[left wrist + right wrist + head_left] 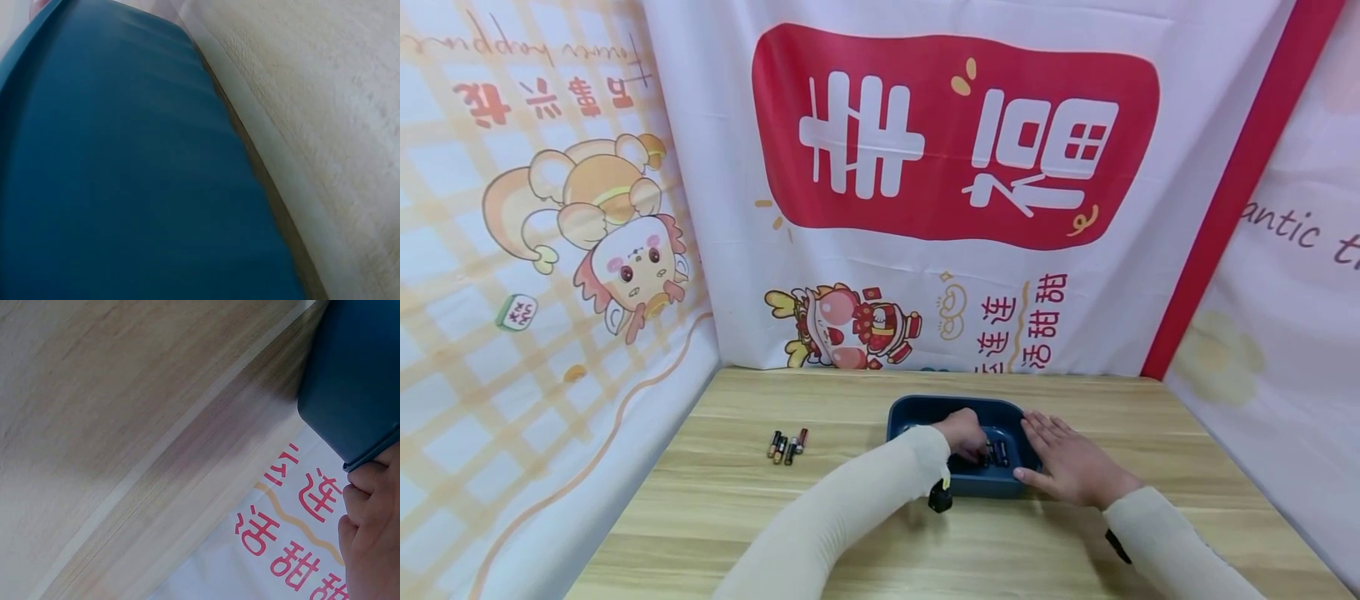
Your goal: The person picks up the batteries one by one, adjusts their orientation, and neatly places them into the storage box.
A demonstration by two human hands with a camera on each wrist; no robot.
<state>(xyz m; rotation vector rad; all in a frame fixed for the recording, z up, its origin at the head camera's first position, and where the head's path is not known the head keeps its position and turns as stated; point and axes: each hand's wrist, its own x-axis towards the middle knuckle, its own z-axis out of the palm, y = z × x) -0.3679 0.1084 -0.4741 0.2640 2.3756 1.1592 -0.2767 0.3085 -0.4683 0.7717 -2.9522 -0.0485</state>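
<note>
While the left hand point(965, 431), grip unclear, occupies the bin point(988, 489), the outstretched right hand point(1077, 461) touches its rim.

L sleeve point(842, 504) long, cream, wrinkled nr cuff; sm. blk boxy unit point(940, 498) on cuff's side twd tabletop's point(677, 517) front edge; R sleeve point(1176, 546) also cream, w/ blk piece point(1117, 547) under.

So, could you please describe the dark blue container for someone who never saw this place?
On the wooden table, look right of the loose batteries. The dark blue container has the left hand inside it and the right hand against its rim; it alone is large and open-topped.
</note>
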